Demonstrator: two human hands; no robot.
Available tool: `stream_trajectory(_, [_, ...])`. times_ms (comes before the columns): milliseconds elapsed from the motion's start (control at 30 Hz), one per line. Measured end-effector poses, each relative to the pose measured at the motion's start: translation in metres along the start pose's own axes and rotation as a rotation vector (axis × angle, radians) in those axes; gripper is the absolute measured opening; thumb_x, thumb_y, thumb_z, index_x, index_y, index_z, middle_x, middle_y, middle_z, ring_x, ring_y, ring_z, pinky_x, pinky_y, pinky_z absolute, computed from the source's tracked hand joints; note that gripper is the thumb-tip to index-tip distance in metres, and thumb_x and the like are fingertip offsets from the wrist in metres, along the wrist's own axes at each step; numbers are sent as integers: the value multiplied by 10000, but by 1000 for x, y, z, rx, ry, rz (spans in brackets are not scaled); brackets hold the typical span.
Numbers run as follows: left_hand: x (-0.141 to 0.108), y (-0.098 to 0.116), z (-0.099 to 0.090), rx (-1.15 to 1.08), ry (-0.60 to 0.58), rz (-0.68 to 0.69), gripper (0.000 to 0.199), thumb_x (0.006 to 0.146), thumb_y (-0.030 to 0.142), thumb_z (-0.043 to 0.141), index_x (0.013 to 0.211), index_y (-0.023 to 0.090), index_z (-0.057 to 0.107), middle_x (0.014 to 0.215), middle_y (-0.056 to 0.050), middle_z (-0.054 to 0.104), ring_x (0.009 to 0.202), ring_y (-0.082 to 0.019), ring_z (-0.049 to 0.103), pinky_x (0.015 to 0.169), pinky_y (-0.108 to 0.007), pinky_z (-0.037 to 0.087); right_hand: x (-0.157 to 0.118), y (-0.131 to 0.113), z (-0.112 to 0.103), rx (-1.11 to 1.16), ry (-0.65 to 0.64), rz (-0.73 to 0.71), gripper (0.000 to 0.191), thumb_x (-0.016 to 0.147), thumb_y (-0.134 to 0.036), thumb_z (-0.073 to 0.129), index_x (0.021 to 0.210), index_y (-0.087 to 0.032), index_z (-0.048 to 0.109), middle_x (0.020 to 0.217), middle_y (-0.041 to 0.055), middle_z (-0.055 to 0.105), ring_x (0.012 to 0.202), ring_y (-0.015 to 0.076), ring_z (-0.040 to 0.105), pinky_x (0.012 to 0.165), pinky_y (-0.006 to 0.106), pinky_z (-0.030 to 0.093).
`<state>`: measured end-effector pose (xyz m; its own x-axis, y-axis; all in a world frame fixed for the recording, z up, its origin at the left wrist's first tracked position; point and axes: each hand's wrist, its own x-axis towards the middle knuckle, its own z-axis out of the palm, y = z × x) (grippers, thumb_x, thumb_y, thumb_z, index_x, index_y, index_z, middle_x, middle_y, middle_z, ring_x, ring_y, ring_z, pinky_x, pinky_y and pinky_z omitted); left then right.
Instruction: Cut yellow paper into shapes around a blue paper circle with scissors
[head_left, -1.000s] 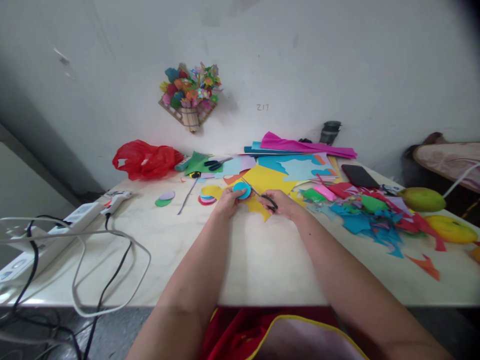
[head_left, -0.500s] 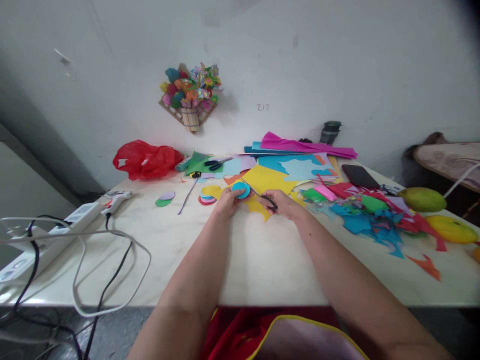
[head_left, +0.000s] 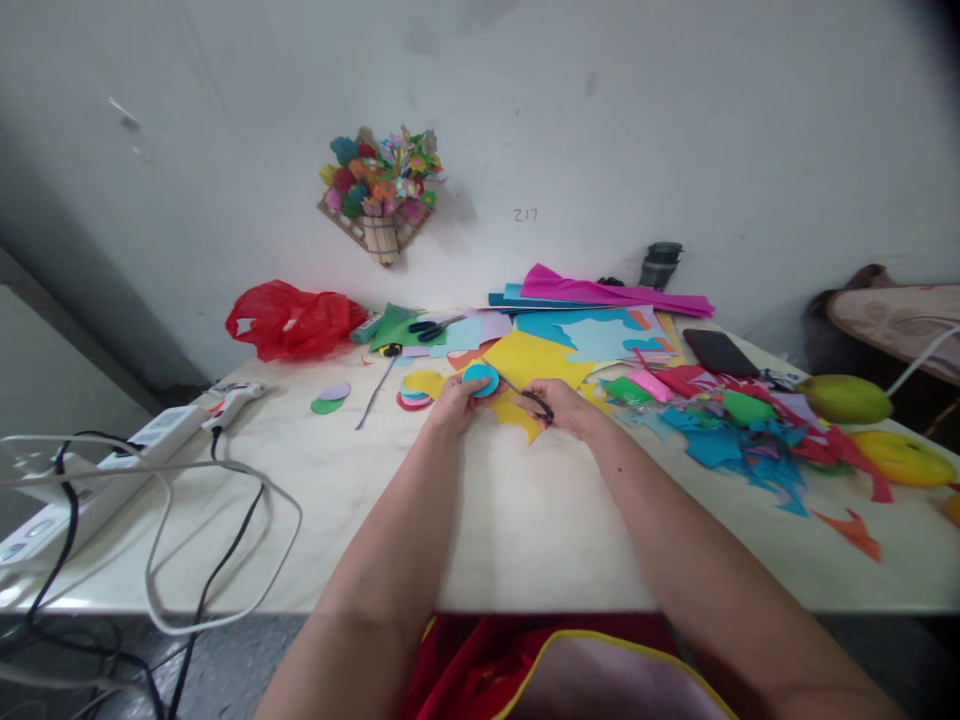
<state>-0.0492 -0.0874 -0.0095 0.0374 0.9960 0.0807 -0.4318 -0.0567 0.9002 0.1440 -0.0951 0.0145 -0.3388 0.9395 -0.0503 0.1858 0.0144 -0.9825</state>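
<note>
A blue paper circle [head_left: 482,377] is pinched between the thumb and fingers of my left hand [head_left: 454,402]. My right hand [head_left: 561,407] is closed round the dark handles of a pair of scissors [head_left: 537,402], whose blades point up and left beside the circle's right edge. Beneath both hands lies a yellow paper sheet [head_left: 536,360] with a jagged lower edge. Just left of my left hand is a small pile of cut paper circles [head_left: 417,388], yellow on top. Farther left, a purple circle [head_left: 337,390] overlaps a green circle [head_left: 325,407].
Paper scraps [head_left: 742,435], a phone [head_left: 720,353] and mangoes [head_left: 847,398] occupy the right side. Paper sheets [head_left: 600,290], a second pair of scissors [head_left: 431,328] and a red plastic bag [head_left: 296,318] are at the back. A power strip [head_left: 112,480] with cables lies left.
</note>
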Motion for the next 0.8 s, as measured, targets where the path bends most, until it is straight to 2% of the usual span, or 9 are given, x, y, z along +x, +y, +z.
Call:
stream_trajectory(200, [0,-1,0,5,2,-13,285,585,221,893,800,116,739,834,-147,788,951,-345,778,961,-482,602,0,-2,-1,41,67,20,340,665,-267,913,659,-190,582,474,-59,508,386,77,420,390,216,355])
stream_trajectory(400, [-1,-1,3,150,-102,-36,400,478,341,972,745,127,764,829,-126,788,839,-279,746,879,-399,581,0,-4,-3,140,153,-27,412,593,-301,954,790,-186,610,594,-11,646,438,99,527,411,215,356])
stream_trajectory(500, [0,-4,4,195,-139,-50,391,492,369,970,723,135,757,763,-81,757,729,-219,697,800,-356,559,2,-3,-4,189,204,-60,503,526,-327,967,844,-194,601,603,-28,638,469,111,566,435,211,346])
stream_trajectory(600, [0,-7,3,255,-165,-50,366,532,390,952,702,139,746,712,-51,716,653,-175,634,714,-311,513,4,-1,-3,200,232,-97,523,502,-345,952,858,-208,595,599,-50,614,494,118,578,481,224,394])
stream_trajectory(800, [-1,-7,5,325,-223,-92,365,540,399,953,681,145,731,675,-33,675,603,-151,564,645,-297,441,7,1,-2,173,214,-128,512,502,-368,900,877,-226,581,599,-69,592,556,135,584,578,271,468])
